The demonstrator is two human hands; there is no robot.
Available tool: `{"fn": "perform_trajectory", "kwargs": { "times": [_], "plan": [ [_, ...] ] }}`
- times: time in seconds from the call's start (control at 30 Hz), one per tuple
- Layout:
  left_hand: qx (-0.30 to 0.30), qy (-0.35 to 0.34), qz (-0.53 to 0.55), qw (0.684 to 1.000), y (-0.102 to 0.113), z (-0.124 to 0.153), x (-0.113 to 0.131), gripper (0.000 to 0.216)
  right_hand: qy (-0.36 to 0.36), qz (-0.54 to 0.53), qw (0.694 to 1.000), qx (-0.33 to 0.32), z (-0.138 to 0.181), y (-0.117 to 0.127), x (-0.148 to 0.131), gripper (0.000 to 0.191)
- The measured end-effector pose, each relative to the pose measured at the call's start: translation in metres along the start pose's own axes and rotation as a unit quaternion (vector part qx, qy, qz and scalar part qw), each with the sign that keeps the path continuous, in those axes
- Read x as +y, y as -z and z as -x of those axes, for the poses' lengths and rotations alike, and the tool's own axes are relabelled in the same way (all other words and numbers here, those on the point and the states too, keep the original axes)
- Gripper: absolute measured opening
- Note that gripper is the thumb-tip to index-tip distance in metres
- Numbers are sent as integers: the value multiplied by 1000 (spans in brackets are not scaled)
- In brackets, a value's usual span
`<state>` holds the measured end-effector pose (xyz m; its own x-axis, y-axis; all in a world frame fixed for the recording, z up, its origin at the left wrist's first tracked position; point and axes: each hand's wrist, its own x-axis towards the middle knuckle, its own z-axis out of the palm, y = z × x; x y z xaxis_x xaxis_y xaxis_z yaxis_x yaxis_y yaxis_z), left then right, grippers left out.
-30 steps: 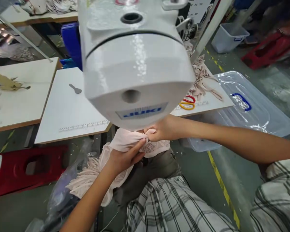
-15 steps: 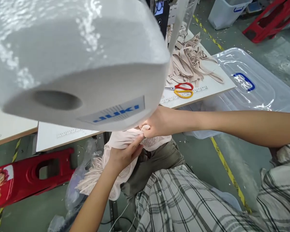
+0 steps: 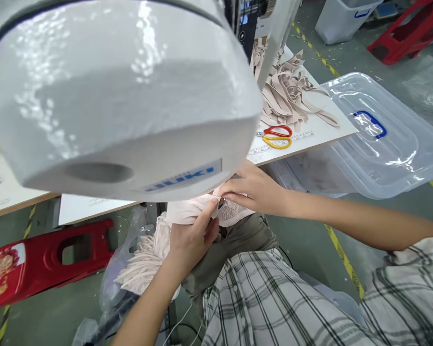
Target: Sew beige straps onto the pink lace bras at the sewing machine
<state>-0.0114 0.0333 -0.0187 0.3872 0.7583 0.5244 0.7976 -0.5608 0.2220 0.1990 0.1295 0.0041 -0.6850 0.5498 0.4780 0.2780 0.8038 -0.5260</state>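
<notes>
Pale pink lace fabric (image 3: 185, 210) lies across my lap at the table's front edge, under the white JUKI sewing machine head (image 3: 147, 105). Its left end hangs down in a gathered bunch (image 3: 144, 264). My left hand (image 3: 195, 235) pinches the fabric between thumb and fingers, just in front of the machine. Close beside it, my right hand (image 3: 256, 190) is closed on the fabric's edge, thumb and fingers together. The machine head hides the needle area and part of the cloth.
Red-and-yellow-handled scissors (image 3: 278, 137) lie on the white table (image 3: 321, 137), in front of a heap of beige fabric strips (image 3: 286, 93). A clear plastic lid (image 3: 389, 144) with a blue handle is at the right. A red stool (image 3: 46, 264) stands at lower left.
My right hand has turned and shifted slightly right, its fingers now showing more. The right forearm has dropped lower. The whole view has shifted a little.
</notes>
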Motion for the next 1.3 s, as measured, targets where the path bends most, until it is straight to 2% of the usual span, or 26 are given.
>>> {"fn": "perform_trajectory", "kwargs": {
  "times": [0.27, 0.43, 0.57, 0.7, 0.87, 0.97, 1.0, 1.07, 1.1, 1.2, 1.23, 1.3],
  "plan": [
    [26, 28, -24, 999, -4, 1, 16, 49, -2, -30, 999, 13, -7, -4, 4, 14],
    [28, 48, -61, 997, -5, -1, 24, 47, -19, -26, 999, 17, 1, -7, 1, 15],
    [19, 62, -56, 996, -3, -1, 27, 50, 53, 15, 995, 81, 14, -19, 0, 22],
    [-11, 46, -15, 999, 5, 2, 19, 58, 118, 71, 985, 100, 18, -25, 8, 25],
    [-61, -32, 21, 997, 15, 3, -7, 60, 118, 118, 982, 89, 14, -21, 10, 21],
    [-59, -50, -10, 997, 17, -1, -12, 57, 81, 103, 988, 84, 18, -20, 4, 23],
    [-57, -43, -22, 997, 17, -2, -11, 53, 51, 81, 992, 82, 20, -20, 2, 23],
    [-59, -20, -41, 997, 16, -5, -6, 44, -54, -12, 995, 88, 23, -21, 0, 22],
    [-62, -8, -46, 997, 16, -6, -2, 41, -115, -84, 986, 90, 23, -22, 1, 25],
    [-64, 31, -59, 996, 13, -9, 12, 38, -255, -276, 923, 88, 13, -30, 7, 39],
    [-62, 46, -68, 995, 12, -10, 16, 38, -274, -296, 910, 91, 7, -34, 10, 42],
    [-54, 83, -92, 991, 10, -12, 24, 40, -278, -265, 919, 92, -8, -40, 15, 45]
  ]
}}
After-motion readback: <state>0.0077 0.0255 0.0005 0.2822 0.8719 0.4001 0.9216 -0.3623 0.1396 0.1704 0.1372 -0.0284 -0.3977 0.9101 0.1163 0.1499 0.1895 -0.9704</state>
